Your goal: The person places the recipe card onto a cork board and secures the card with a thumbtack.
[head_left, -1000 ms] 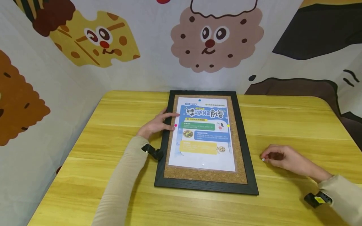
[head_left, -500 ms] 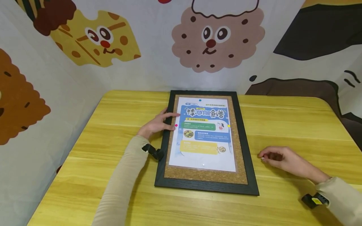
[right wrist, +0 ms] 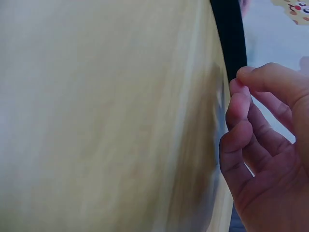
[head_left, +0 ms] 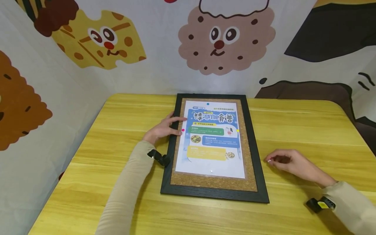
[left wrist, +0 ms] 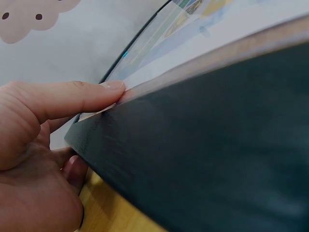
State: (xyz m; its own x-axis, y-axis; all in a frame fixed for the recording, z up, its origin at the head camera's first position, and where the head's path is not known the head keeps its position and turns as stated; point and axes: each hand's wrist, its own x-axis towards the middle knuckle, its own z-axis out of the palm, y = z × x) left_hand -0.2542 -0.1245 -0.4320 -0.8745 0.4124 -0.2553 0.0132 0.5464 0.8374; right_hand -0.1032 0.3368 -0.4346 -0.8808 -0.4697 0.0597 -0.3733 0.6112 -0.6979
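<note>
A black-framed corkboard (head_left: pixel 215 183) lies flat on the table, bearing a printed sheet (head_left: pixel 194 166) with blue, green and yellow panels. Small round tacks dot the sheet's edges: a blue tack (head_left: pixel 208 104), a pink tack (head_left: pixel 183 130), a yellow tack (head_left: pixel 237 130) and a white tack (head_left: pixel 211 171). My left hand (head_left: pixel 161 130) rests on the board's left side, thumb and forefinger extended over the frame; in the left wrist view its thumb (left wrist: pixel 77 99) lies across the frame's edge. Right of the board, my right hand (head_left: pixel 290 163) pinches a tiny white tack (head_left: pixel 269 161) between thumb and fingertips.
The wooden table (head_left: pixel 311 127) extends on both sides of the board. Its back edge meets a white wall covering (head_left: pixel 158 78) printed with cartoon foods, against which the board's far end lies close. Each wrist wears a black strapped camera (head_left: pixel 158 158).
My right hand has moved slightly left, closer to the board's right edge, with the white tack still pinched. The left hand and the board have stayed in place.
</note>
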